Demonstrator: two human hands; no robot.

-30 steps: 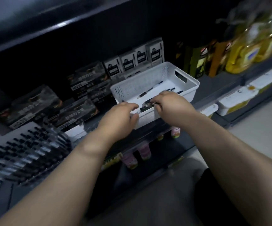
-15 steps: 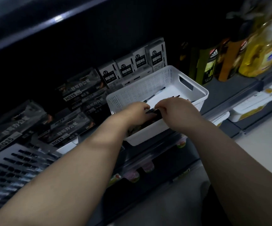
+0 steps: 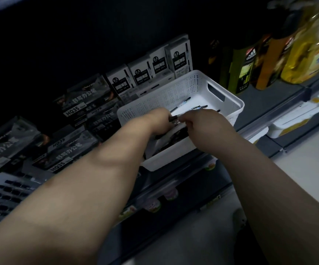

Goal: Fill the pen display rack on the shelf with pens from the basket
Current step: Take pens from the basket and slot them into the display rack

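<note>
**Pens pinched between two hands over the basket, rack far down-left**

Fingers of the left hand (image 3: 159, 119) curl down into the white basket (image 3: 229, 104) and close around the near ends of a small dark bundle of pens (image 3: 174, 119); fingers of the right hand (image 3: 202, 124) meet the same bundle from the other side, pinching it where the two hands almost touch; how many pens are in the bundle is too blurred to tell. The bundle's long axis seems to run across the frame, roughly from one hand to the other and tilting up toward the right, much as the loose pens (image 3: 198, 107) lie on the basket floor just beyond the knuckles; more dark stock fills the basket's near corner under the wrists.

Outward from there: the basket sits at centre frame on the shelf, pen boxes (image 3: 155, 68) standing behind it. The pen display rack (image 3: 7, 196) lies at the lower left edge of the frame, well apart from the basket, its rows of dark pens partly cut off by the left forearm.

Judged from this, the coming move turns on that leftward, downward offset; the left hand is the nearer one to the rack, so it is the likelier carrier, and the pens would need turning to match the rack's rows.
</note>
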